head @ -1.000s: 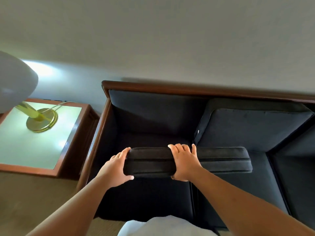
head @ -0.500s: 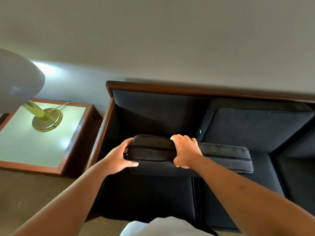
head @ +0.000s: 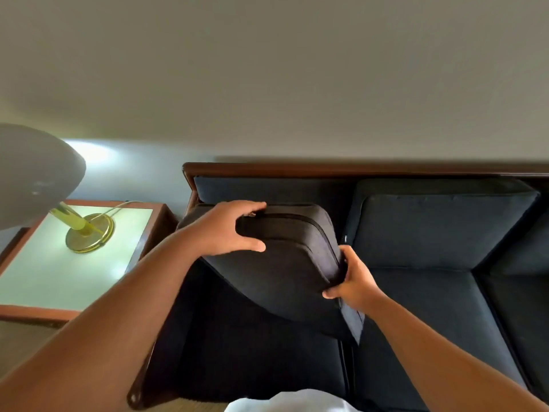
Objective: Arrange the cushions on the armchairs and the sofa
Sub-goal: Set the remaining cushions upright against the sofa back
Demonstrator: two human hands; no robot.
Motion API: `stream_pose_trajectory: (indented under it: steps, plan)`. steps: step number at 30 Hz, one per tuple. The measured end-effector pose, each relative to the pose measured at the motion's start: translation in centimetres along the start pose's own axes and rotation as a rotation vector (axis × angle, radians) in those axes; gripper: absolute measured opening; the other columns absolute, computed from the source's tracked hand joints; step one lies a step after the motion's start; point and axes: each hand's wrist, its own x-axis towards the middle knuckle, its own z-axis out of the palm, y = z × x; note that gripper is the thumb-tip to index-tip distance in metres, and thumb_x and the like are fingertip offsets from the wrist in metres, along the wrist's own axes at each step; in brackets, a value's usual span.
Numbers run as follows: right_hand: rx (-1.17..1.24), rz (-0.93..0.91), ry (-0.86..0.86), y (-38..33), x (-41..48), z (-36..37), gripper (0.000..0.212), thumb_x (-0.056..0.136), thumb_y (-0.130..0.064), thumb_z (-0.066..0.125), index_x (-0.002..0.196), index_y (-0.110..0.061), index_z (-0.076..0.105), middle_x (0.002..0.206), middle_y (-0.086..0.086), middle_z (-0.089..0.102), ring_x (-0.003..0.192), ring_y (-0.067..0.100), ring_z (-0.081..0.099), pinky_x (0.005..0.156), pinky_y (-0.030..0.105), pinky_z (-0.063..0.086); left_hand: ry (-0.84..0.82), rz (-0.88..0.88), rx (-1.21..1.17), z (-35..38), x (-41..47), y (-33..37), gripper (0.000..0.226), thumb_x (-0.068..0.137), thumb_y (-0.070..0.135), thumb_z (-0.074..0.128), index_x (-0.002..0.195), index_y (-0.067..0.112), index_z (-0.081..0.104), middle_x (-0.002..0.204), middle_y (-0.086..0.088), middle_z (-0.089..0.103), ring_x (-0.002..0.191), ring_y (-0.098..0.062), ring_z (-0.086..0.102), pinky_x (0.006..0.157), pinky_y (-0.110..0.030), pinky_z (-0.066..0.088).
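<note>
I hold a dark grey back cushion (head: 285, 263) tilted over the left seat of the dark sofa (head: 267, 352). Its zipped top edge leans toward the sofa back. My left hand (head: 228, 230) grips the cushion's upper left edge near the zip. My right hand (head: 350, 278) clasps its lower right corner. A second back cushion (head: 430, 230) stands upright against the backrest at the middle seat.
The sofa's wooden frame (head: 297, 168) runs along the wall. To the left stands a wood-rimmed side table (head: 59, 278) with a brass lamp base (head: 89, 233), and the lamp shade (head: 32, 173) hangs near my left arm. White clothing shows at the bottom edge.
The cushion has swung from lying flat across the seats to tilted up against the left backrest. My left hand went to its top edge and my right hand slid to its right corner.
</note>
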Motion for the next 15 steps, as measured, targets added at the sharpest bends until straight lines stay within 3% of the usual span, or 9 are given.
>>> stream_pose_trajectory:
  steps: [3,6,8,11,15]
  plan:
    - [0.033,0.1,0.043,4.0,-2.0,-2.9,0.093,0.039,-0.007,0.087,0.115,-0.041,0.047,0.112,-0.005,0.064,0.107,0.021,0.064,0.08,0.044,0.059,0.013,0.055,0.094,5.0,2.1,2.0,0.097,0.071,0.065,0.08,0.153,0.052,0.029,0.16,0.026,0.025,0.148,-0.014,0.018,0.12,-0.049,0.015]
    - [0.065,0.149,0.077,5.5,-3.3,-6.7,0.113,0.038,-0.005,0.082,0.137,-0.036,0.039,0.124,-0.002,0.059,0.117,0.025,0.059,0.082,0.043,0.059,0.038,0.147,0.149,9.0,4.4,6.4,0.095,0.07,0.07,0.077,0.152,0.048,0.035,0.158,0.025,0.029,0.145,-0.013,0.019,0.116,-0.044,0.014]
    - [0.118,0.133,0.111,5.3,-3.9,-9.2,0.124,0.044,-0.001,0.085,0.146,-0.043,0.03,0.133,-0.003,0.053,0.123,0.022,0.054,0.082,0.036,0.057,0.03,0.179,0.196,10.8,6.0,9.0,0.096,0.07,0.072,0.076,0.153,0.045,0.036,0.157,0.023,0.032,0.143,-0.013,0.022,0.115,-0.042,0.015]
    - [0.054,0.016,0.132,4.2,-4.6,-13.4,0.123,0.056,-0.014,0.092,0.149,-0.059,0.025,0.141,-0.009,0.038,0.129,0.014,0.046,0.097,0.04,0.054,-0.029,0.211,0.243,11.5,8.5,11.5,0.099,0.07,0.071,0.076,0.154,0.04,0.035,0.156,0.021,0.034,0.143,-0.014,0.024,0.116,-0.043,0.019]
    - [-0.217,-0.079,-0.012,1.8,-4.2,-17.6,0.106,0.071,-0.036,0.092,0.155,-0.046,0.028,0.15,-0.013,0.031,0.138,0.012,0.039,0.114,0.038,0.04,-0.103,0.098,0.373,9.7,10.9,10.9,0.109,0.065,0.078,0.073,0.156,0.043,0.026,0.156,0.015,0.028,0.145,-0.021,0.021,0.117,-0.048,0.019]
